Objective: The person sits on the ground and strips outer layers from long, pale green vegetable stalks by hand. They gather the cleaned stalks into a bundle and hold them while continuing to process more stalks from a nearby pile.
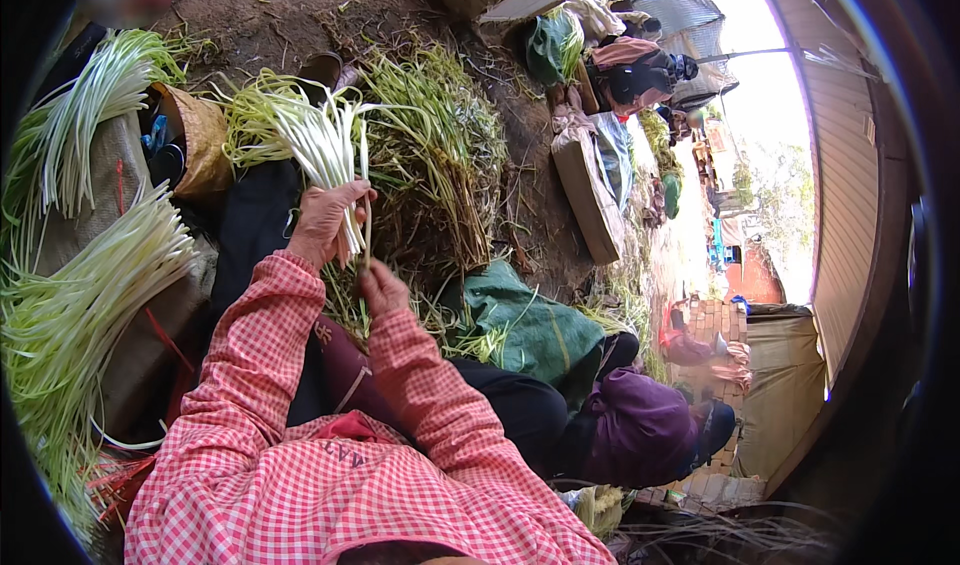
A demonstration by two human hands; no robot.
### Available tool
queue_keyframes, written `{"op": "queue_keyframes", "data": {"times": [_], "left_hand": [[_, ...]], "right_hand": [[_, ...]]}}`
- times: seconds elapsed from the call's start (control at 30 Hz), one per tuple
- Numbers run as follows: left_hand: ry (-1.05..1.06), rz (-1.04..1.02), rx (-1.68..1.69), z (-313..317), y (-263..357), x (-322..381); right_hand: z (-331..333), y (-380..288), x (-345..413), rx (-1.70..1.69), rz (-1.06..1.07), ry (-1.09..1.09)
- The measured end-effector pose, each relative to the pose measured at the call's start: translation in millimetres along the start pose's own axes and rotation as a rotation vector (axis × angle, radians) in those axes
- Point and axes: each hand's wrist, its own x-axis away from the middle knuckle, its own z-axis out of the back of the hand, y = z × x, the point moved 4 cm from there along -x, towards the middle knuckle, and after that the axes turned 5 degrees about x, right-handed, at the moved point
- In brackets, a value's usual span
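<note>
My left hand [328, 216] is closed around a bundle of white-stemmed, pale green stalks [319, 141], their leafy ends pointing away from me. Against the bundle's right side runs a single stalk [365, 160]. My right hand [384, 287] pinches the lower end of that stalk between thumb and fingers, just below my left hand. Beyond and right of both hands lies a heap of untrimmed green stalks [442, 145] with brownish ends on the ground. The kind of plant is not certain.
Sorted stalks lie in piles [97, 280] on sacking at the left, beside a woven basket [199, 137]. A green woven sack [525, 325] lies at the right. A person in purple [637, 422] sits close by on the right; other people are farther off. A foam-like block [585, 197] stands beyond.
</note>
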Motion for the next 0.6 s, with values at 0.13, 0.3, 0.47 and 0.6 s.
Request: {"op": "queue_keyframes", "data": {"times": [0.13, 0.3, 0.47, 0.6], "left_hand": [[0.021, 0.024, -0.073, 6.7, 3.1, -2.1], [-0.118, 0.070, -0.245, 6.5, -23.9, -1.0], [-0.199, 0.193, -0.214, -2.2, -31.6, 3.7], [-0.132, 0.091, -0.108, 3.8, -28.4, -1.7]], "right_hand": [[7.7, 28.8, 33.6, 0.092, -0.150, 0.153], [15.6, -40.6, -8.8, 0.042, -0.064, 0.192], [7.7, -23.0, -29.3, -0.143, -0.014, 0.118], [31.6, 15.3, -11.7, 0.005, -0.285, 0.185]]}}
